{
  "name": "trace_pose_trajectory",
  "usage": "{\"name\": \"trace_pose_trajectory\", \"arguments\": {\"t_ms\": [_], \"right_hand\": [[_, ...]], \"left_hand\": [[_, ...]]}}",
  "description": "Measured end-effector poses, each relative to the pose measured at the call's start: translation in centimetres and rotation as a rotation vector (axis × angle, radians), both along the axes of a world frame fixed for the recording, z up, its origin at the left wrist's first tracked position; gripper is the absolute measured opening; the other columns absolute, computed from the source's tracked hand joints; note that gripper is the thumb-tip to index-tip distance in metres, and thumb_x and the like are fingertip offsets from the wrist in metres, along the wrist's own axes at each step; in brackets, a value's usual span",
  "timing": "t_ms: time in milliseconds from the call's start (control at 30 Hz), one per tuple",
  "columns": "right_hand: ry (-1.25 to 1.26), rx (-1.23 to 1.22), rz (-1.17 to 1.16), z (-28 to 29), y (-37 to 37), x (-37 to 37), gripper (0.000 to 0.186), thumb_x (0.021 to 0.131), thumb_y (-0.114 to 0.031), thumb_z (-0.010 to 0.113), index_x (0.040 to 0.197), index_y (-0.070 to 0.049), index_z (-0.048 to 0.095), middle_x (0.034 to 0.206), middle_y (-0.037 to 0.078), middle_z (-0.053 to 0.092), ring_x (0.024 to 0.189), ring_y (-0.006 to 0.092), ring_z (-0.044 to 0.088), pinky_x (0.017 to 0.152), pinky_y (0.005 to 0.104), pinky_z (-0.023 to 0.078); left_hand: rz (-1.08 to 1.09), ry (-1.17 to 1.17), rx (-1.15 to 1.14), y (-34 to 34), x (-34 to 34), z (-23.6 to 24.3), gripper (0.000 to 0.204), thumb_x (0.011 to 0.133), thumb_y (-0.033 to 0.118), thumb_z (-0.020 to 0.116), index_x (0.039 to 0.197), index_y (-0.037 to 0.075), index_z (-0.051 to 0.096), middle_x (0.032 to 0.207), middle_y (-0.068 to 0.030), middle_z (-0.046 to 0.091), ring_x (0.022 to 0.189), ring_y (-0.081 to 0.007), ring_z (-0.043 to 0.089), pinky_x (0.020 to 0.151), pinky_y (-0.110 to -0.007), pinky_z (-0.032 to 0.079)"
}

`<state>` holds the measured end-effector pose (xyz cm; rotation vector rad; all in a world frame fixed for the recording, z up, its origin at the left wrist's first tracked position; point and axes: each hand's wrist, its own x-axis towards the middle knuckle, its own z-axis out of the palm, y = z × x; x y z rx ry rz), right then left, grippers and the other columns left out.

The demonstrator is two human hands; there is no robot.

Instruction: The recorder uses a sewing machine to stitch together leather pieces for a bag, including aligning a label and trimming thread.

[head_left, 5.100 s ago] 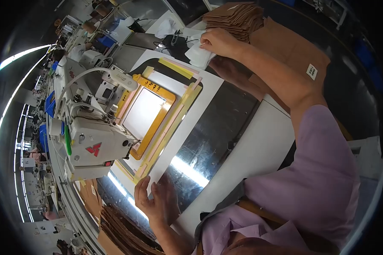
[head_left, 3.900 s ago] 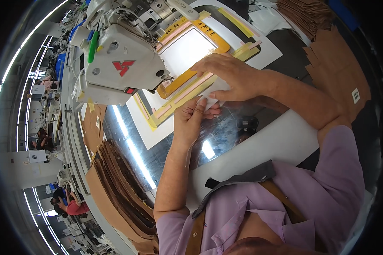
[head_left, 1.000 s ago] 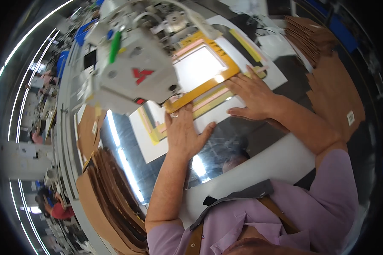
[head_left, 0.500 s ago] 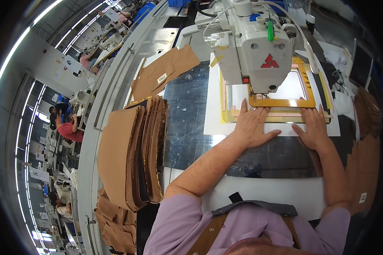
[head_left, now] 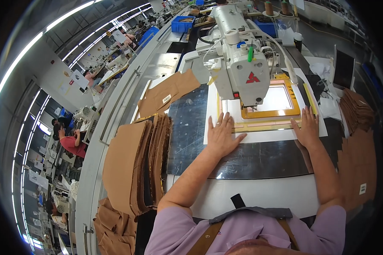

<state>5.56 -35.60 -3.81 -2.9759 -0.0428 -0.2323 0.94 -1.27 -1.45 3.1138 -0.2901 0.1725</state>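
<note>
Both hands lie spread on a white template sheet (head_left: 259,138) edged inside with yellow and pale pink strips. My left hand (head_left: 221,137) is flat at its near left corner, fingers apart and thumb pointing right. My right hand (head_left: 307,129) rests flat on its near right part, fingers stretched forward. Neither hand grips anything. Over the sheet stands a white industrial sewing machine (head_left: 247,70), its head above an orange-yellow clamp frame (head_left: 271,114). This frame lies just beyond my hands and surrounds a bright white opening. The sewing head hides part of it.
A thick stack of brown fabric panels (head_left: 125,165) stands left of the dark metal plate (head_left: 187,136). Flat brown pieces (head_left: 168,93) lie behind it. More brown panels (head_left: 356,165) hang at the right, near a dark monitor (head_left: 344,68). Other people work far left.
My hands have moved apart: the left has shifted left along the sheet's near edge, and the right sits nearer its right side. The view has tilted, showing more of the background.
</note>
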Motion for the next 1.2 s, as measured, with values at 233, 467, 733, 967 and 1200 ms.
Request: {"name": "trace_pose_trajectory", "arguments": {"t_ms": [233, 467, 733, 967, 1200], "right_hand": [[-0.066, 0.081, 0.01, -1.1, -1.7, 0.0, 0.071, 0.101, -0.046, 0.056, 0.149, 0.005, 0.044, 0.16, 0.022, 0.039, 0.155, 0.0345, 0.025, 0.127, 0.0562, 0.01], [-0.109, 0.096, 0.066, -1.7, -1.1, 0.5, 0.064, 0.101, -0.042, 0.058, 0.145, 0.004, 0.049, 0.156, 0.021, 0.044, 0.153, 0.0345, 0.029, 0.127, 0.0564, 0.01], [-0.081, 0.118, 0.05, -1.3, -1.5, 0.1, 0.065, 0.1, -0.043, 0.059, 0.144, 0.004, 0.05, 0.157, 0.021, 0.044, 0.153, 0.0337, 0.029, 0.127, 0.0563, 0.011], [-0.102, 0.146, 0.093, -0.8, -0.8, 0.6, 0.064, 0.099, -0.042, 0.061, 0.144, 0.002, 0.051, 0.156, 0.02, 0.045, 0.152, 0.0338, 0.031, 0.126, 0.0559, 0.014], [-0.184, 0.177, 0.053, -2.2, -2.0, 0.7, 0.06, 0.098, -0.037, 0.065, 0.142, 0.002, 0.052, 0.153, 0.02, 0.047, 0.149, 0.0344, 0.035, 0.125, 0.0549, 0.019]], "left_hand": [[0.429, -0.392, -0.157, 17.6, -5.5, 8.7, 0.048, 0.089, 0.048, 0.074, 0.107, 0.003, 0.075, 0.093, -0.0194, 0.075, 0.089, -0.0351, 0.073, 0.077, -0.043, 0.056], [0.694, -0.213, -0.541, 34.4, -12.5, 7.4, 0.026, 0.08, 0.021, 0.084, 0.096, 0.001, 0.08, 0.083, -0.0159, 0.077, 0.072, -0.0251, 0.074, 0.071, -0.036, 0.058], [0.666, -0.281, -0.143, 32.1, -10.7, 8.0, 0.015, 0.073, 0.01, 0.078, 0.083, -0.002, 0.079, 0.07, -0.0135, 0.074, 0.064, -0.0175, 0.071, 0.066, -0.034, 0.057], [0.859, -0.537, -1.108, 43.3, -14.0, 3.1, 0.014, 0.082, 0.016, 0.079, 0.08, 0.004, 0.072, 0.07, -0.002, 0.067, 0.057, -0.0139, 0.061, 0.054, -0.027, 0.046], [0.176, -0.577, -1.589, 25.8, -10.0, 10.0, 0.014, 0.099, 0.015, 0.07, 0.103, 0.003, 0.073, 0.095, -0.0024, 0.072, 0.087, -0.0097, 0.066, 0.08, -0.025, 0.053]]}}
